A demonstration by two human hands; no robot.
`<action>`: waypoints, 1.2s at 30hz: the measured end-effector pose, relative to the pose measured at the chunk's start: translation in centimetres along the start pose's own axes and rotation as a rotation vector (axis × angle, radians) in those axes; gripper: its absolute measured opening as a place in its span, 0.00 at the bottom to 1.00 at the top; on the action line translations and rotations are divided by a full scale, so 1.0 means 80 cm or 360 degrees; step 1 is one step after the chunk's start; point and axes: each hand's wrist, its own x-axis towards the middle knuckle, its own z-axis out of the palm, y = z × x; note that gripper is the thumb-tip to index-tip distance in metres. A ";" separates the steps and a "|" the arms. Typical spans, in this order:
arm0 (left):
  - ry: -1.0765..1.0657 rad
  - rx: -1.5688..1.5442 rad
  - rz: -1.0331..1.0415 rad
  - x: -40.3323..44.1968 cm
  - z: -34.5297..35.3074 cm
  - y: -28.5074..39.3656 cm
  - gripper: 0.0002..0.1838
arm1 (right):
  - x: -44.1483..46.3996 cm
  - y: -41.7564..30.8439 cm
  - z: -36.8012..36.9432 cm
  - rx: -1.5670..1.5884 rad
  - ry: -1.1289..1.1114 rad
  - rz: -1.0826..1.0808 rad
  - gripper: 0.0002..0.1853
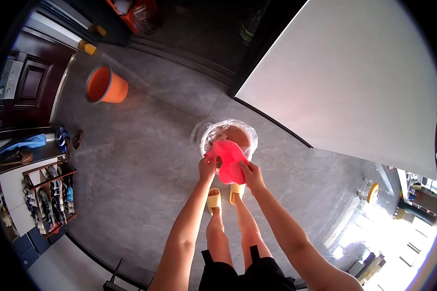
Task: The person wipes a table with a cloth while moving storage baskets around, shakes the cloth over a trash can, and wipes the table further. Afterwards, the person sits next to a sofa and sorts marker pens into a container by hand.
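A bright pink, thin, flexible piece [232,167] is stretched between my hands in the middle of the view. My left hand [207,167] pinches its left edge, and my right hand [252,174] grips its right edge. Just beyond and below it stands a round bin lined with a clear plastic bag [250,130], with some contents visible inside. The pink piece hides the near part of the bin. What it is exactly I cannot tell.
An orange bucket [115,88] lies or leans on the grey floor [131,145] at upper left. A shoe rack [51,196] stands at the left near a dark door [34,80]. A white panel [344,77] fills the upper right. My feet wear yellow slippers [213,199].
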 end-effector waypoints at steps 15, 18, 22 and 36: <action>0.0569 0.0098 0.0450 -0.042 -0.037 0.089 0.12 | 0.008 -0.023 -0.060 0.0266 -0.0067 0.0141 0.18; 0.0586 0.0258 0.0530 -0.042 -0.040 0.089 0.12 | -0.004 -0.038 -0.058 0.1104 0.0110 0.0136 0.16; 0.0634 0.0126 0.0452 -0.043 -0.038 0.105 0.15 | 0.000 -0.017 -0.088 0.0675 -0.0067 0.0358 0.13; -0.0842 -0.2215 -0.0625 -0.128 -0.116 0.208 0.35 | -0.078 -0.118 -0.157 0.0646 -0.1416 0.0520 0.40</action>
